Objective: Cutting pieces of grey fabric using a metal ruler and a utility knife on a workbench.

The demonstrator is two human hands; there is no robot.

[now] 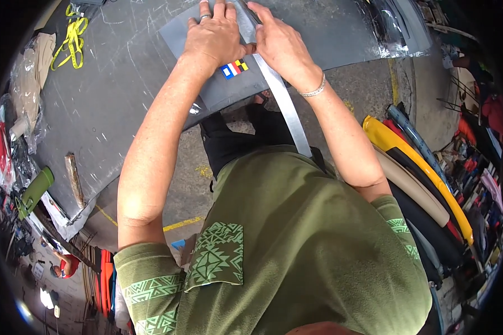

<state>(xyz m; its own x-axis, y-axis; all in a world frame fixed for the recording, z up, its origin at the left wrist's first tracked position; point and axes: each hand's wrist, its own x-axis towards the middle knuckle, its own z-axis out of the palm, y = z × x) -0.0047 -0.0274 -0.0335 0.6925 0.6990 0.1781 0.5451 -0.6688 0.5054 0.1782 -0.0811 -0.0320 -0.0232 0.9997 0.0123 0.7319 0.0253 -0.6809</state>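
Note:
A grey sheet [176, 33] with a small patch of coloured flags [233, 69] lies on the dark table top. Across its right part runs a long metal straightedge [279, 97], whose near end sticks out past the table edge toward my body. My left hand [215, 36] lies flat on the sheet, fingers stretched forward, with its thumb reaching to the straightedge. Right beside the straightedge, my right hand [279, 44] is closed with its forefinger extended forward. Something dark shows next to its fingers, but what it holds is hidden.
The scratched dark table [117, 78] carries a bundled yellow measuring tape [72, 42], a worn stick [74, 178] and clear plastic wrap [399, 33]. A green roll [36, 190] lies at the left. Rolls of material, including a yellow one [419, 167], lean at the right. A person in red [68, 265] is far left.

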